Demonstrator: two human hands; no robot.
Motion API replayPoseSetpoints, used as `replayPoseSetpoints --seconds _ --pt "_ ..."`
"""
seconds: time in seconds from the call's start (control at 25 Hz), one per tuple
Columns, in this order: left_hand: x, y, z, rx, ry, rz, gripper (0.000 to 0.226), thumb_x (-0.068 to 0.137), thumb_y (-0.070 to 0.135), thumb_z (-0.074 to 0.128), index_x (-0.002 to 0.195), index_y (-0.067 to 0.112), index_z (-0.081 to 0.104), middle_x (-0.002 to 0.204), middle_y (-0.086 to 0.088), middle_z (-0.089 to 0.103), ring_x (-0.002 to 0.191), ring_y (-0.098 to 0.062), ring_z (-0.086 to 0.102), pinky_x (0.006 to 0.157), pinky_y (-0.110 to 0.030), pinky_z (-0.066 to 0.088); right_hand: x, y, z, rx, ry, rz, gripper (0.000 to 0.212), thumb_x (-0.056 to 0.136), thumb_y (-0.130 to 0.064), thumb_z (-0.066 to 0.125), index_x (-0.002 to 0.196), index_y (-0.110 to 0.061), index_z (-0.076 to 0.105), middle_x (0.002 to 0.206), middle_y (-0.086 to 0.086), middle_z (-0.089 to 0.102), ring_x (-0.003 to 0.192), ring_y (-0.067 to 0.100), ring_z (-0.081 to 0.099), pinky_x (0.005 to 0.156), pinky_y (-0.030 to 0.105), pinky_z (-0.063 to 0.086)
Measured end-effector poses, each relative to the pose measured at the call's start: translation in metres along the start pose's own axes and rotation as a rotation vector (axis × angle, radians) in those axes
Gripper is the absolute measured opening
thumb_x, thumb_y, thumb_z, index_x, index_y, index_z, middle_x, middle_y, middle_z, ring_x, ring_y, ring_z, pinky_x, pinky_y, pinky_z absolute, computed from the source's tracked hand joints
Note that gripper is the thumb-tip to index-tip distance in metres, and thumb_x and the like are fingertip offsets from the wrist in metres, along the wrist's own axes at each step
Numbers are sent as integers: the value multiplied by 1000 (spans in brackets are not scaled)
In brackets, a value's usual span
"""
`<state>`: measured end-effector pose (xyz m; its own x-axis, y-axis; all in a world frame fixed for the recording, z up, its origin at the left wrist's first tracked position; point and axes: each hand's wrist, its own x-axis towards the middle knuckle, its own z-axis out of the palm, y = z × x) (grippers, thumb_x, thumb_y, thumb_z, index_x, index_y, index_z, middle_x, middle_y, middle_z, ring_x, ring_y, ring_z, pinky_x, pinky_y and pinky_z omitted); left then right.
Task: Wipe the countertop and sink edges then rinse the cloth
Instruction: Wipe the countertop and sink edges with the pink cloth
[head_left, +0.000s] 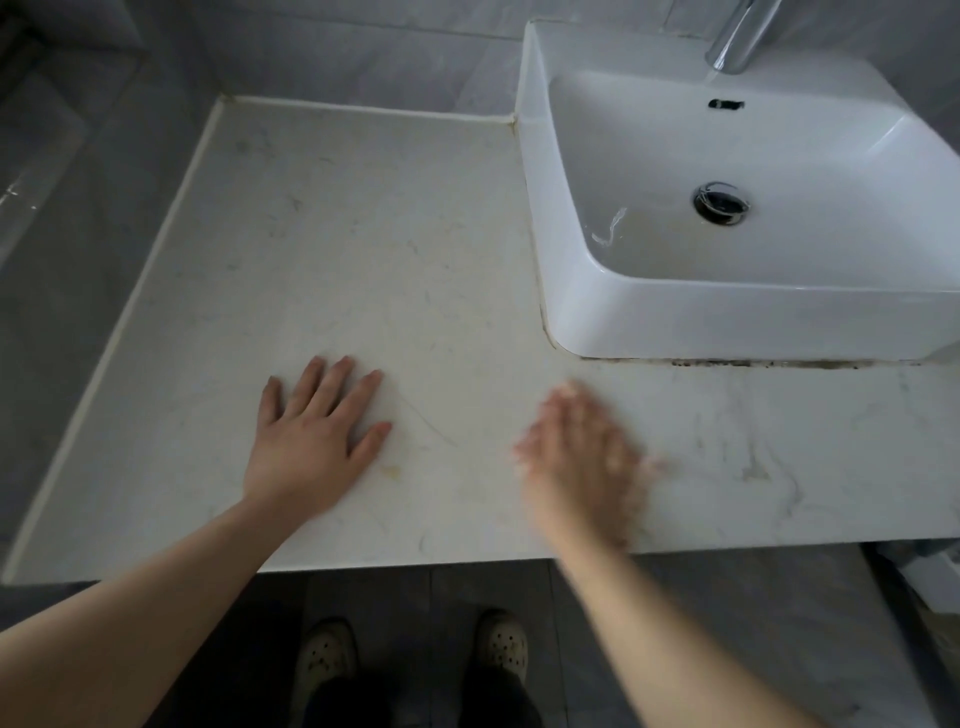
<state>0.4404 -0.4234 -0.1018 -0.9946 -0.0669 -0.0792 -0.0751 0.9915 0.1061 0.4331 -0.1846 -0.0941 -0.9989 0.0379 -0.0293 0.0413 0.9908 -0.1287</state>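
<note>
Countertop (363, 249) of pale veined marble fills the middle of the view, with a raised white lip along its left and back edges against grey tiled walls. On its near-left part the left hand (311, 441) lies flat, palm down, fingers spread apart and holding nothing. Just to the right, near the front edge, the right hand (582, 457) is blurred; it lies over the stone with fingers roughly extended, and whether anything is under it cannot be told. No cloth can be made out anywhere. Further right and back, a white rectangular vessel sink (571, 234) stands on the counter, with dark grime along the seam at its front base. Inside it a round chrome drain (721, 202) sits in the basin floor, an overflow slot (726, 104) in the back wall. A chrome faucet (737, 36) reaches over the back rim. Below the counter edge, two light perforated clogs (324, 657) stand on the dark floor.
</note>
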Motion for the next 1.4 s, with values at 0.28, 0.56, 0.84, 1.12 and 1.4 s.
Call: replayPoseSetpoints --seconds 0.28,0.56,0.84,1.12,1.4 --pt "-12 -20 -17 -152 30 39 71 78 65 5 131 41 46 157 5 1 143 -17 -12 113 -41 -11 13 -15 10 -55 -18 -242 52 96 -37 22 145 -24 31 156 -2 24 141 23 28 109 43 8" --pt "-72 -86 -20 -32 -111 -295 95 60 83 1 145 41 -2 154 -2 -21 140 -22 -23 113 -46 -11 -37 -133 13 60 -236 -566 66 88 -38 -1 151 -17 4 160 5 -2 147 25 -3 114 42 -13" --pt "-82 -99 -15 -19 -69 -238 98 64 80 -4 146 27 -8 156 -3 -11 142 -19 -14 114 -37 -9 61 -80 11 -41 -65 -258 68 88 -42 3 149 -17 22 158 4 16 145 23 14 114 42 11" --pt "-106 -125 -10 -28 -26 -258 83 87 66 9 140 8 36 145 -15 38 134 -27 33 107 -34 15 -61 -157 23 43 -184 -1004 57 96 -38 15 144 -16 37 150 5 37 139 23 34 114 38 12" --pt "-103 -122 -10 -61 13 -285 85 88 64 10 137 0 36 143 -19 39 132 -26 35 110 -24 3 73 -251 26 58 -221 -544 55 100 -35 21 151 -18 9 160 3 1 147 22 -2 117 41 -3"
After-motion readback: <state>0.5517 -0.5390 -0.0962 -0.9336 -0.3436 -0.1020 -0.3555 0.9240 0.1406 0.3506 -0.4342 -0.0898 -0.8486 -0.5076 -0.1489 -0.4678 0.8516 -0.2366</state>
